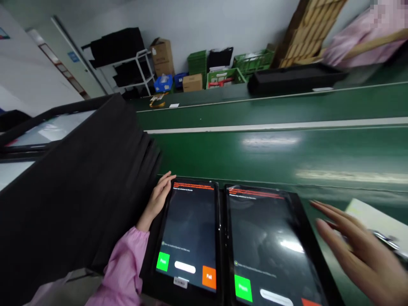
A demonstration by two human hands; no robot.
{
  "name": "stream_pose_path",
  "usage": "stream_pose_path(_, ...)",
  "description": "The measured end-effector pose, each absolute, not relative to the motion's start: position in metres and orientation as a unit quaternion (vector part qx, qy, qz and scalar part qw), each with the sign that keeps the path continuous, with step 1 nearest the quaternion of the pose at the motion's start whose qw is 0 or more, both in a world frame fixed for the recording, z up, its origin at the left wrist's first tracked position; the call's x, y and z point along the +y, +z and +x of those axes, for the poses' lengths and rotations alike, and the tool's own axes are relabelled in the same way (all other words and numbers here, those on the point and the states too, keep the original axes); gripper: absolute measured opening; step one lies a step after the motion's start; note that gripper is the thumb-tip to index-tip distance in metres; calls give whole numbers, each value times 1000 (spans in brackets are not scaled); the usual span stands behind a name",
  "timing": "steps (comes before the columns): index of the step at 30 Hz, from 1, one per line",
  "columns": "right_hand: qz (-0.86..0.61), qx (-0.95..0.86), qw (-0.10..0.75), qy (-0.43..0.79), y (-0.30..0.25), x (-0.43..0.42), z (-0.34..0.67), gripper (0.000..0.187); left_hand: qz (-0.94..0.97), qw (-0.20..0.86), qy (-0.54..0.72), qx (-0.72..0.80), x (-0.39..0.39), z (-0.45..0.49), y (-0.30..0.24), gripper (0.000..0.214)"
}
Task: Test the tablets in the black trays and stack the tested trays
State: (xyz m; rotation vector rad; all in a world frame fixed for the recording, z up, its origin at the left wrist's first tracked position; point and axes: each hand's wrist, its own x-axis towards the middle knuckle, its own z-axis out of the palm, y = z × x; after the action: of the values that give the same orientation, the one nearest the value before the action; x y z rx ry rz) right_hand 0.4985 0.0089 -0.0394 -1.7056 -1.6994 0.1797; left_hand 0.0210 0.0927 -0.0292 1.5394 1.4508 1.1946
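Two black tablets lie side by side in front of me, their screens lit with green and orange buttons and red text at the top. My left hand (pixel 159 196) rests along the upper left edge of the left tablet (pixel 193 225), its fingers stretched out and not wrapped around it. Just past the right edge of the right tablet (pixel 264 238), my right hand (pixel 357 250) hovers with fingers extended and thumb apart, holding nothing. Part of a white sheet (pixel 379 221) and a shiny metal clip (pixel 385 239) show behind my right hand.
Tall stacked black foam trays (pixel 95 182) crowd the left side, with panels in the top ones. A green work surface (pixel 270 148) stretches ahead. Beyond are a long black tray (pixel 296 78), green crates (pixel 253 61), cardboard boxes (pixel 162 57) and a person in a pink sleeve (pixel 360 42).
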Motion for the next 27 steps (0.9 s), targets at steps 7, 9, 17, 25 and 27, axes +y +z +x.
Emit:
stream_pose_path(7,-678,-591,391,192,-36,70,466,69,591,349,464,560,93,15,-41,60)
stream_pose_path(9,-685,-573,405,194,-41,69,463,67,588,350,465,562,91,14,-43,59)
stream_pose_path(17,-693,-537,437,201,-47,58,464,59,575,369,463,564,88,13,-45,57)
stream_pose_path(25,-688,-544,433,210,-40,54,464,58,572,371,464,566,88,15,-44,57)
stream_pose_path(27,-683,-552,428,215,-38,57,464,59,572,370,465,565,90,16,-43,58)
